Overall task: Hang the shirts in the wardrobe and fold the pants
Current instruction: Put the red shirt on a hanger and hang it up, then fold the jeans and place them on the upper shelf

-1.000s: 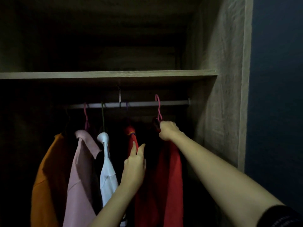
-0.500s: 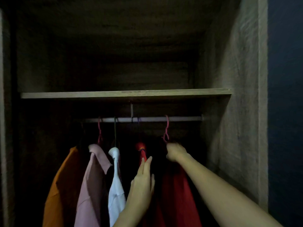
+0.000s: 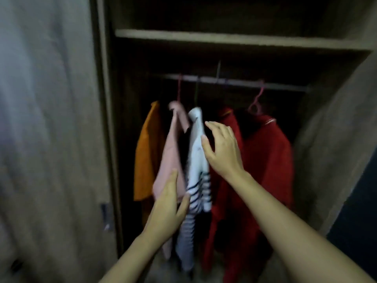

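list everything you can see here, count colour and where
orange shirt: 1, orange, leftmost on the rail
pink shirt: 1, pink, right of the orange one
white striped shirt: 1, white with dark stripes, middle
red shirts: 2, red, right side
rail: 1, grey, under the shelf
shelf: 1, wood, above the rail
wardrobe door: 1, wood grain, open at left
left hand: 1, open, at the pink shirt's hem
right hand: 1, open, beside the white striped shirt
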